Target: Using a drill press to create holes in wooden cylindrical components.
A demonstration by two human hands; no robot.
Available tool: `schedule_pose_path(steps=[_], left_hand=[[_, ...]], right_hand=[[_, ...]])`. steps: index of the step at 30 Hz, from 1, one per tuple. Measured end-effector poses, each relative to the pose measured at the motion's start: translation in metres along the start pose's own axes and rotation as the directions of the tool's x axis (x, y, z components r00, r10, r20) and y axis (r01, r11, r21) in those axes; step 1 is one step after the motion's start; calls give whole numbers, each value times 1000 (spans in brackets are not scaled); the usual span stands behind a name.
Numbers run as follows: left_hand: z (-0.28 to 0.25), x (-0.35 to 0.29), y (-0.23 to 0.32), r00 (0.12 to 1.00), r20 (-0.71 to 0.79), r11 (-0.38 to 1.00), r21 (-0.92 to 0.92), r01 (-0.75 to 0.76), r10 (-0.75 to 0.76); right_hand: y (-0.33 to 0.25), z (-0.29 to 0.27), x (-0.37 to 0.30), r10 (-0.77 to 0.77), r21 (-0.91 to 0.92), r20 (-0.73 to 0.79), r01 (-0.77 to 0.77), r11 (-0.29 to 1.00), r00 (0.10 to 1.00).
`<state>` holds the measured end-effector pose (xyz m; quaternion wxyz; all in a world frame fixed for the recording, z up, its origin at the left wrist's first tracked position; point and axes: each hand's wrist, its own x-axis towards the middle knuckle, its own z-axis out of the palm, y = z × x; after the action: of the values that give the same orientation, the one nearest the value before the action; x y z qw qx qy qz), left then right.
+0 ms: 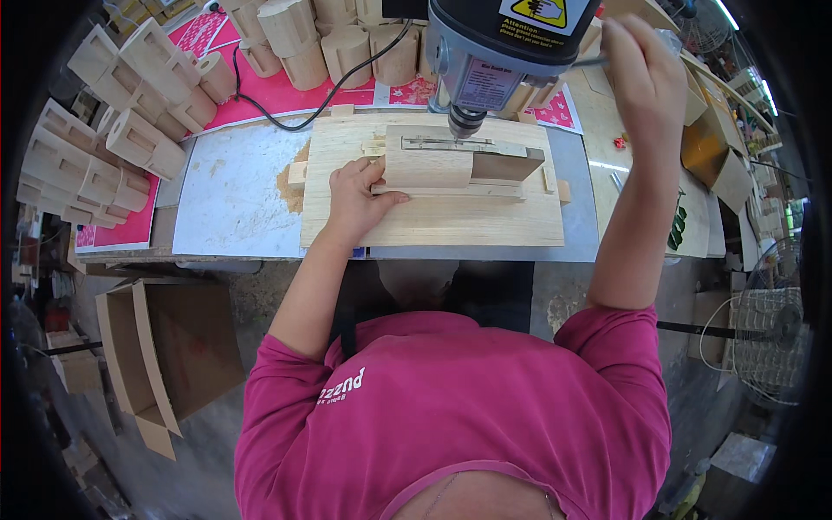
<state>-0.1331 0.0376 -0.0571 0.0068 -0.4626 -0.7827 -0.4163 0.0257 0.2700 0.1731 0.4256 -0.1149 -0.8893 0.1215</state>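
Note:
A drill press (472, 56) stands over the bench, its chuck (466, 121) pointing down at a pale wooden block (429, 165). The block has a slot along its top and a notched right part. It lies on a flat wooden board (433, 227) with wooden strips around it. My left hand (351, 199) grips the block's left end, fingers behind it and thumb along its front. Raised at the upper right, my right hand (646, 78) is closed around the drill press's lever (591, 61). Whether the drill bit touches the wood cannot be made out.
Stacks of notched wooden cylinders (143, 143) stand at the left and back on pink sheets (251, 108). A black cable (325, 104) runs behind the board. Sawdust (290, 186) lies left of it. An open cardboard box (186, 347) is on the floor, a fan (771, 321) at the right.

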Motion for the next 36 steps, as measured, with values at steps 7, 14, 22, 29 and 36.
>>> schedule_pose_path(steps=[7, 14, 22, 29, 36], left_hand=[[-1, 0, 1, 1000, -4, 1000, -1, 13, -13], [-2, 2, 5, 1000, 5, 1000, -8, 19, -19], [0, 1, 3, 1000, 17, 1000, -10, 19, -19], [6, 0, 13, 999, 13, 996, 74, 38, -39], [23, 9, 37, 999, -36, 999, 45, -5, 6]], right_hand=[[-42, 23, -78, 107, 191, -144, -79, 979, 984], [-12, 76, -128, 63, 305, -248, 16, 952, 967], [-9, 76, -124, 36, 297, -237, 37, 954, 971], [-17, 21, 9, 30, 145, -219, 3, 989, 975], [12, 35, 55, 200, 44, -19, -199, 979, 980]])
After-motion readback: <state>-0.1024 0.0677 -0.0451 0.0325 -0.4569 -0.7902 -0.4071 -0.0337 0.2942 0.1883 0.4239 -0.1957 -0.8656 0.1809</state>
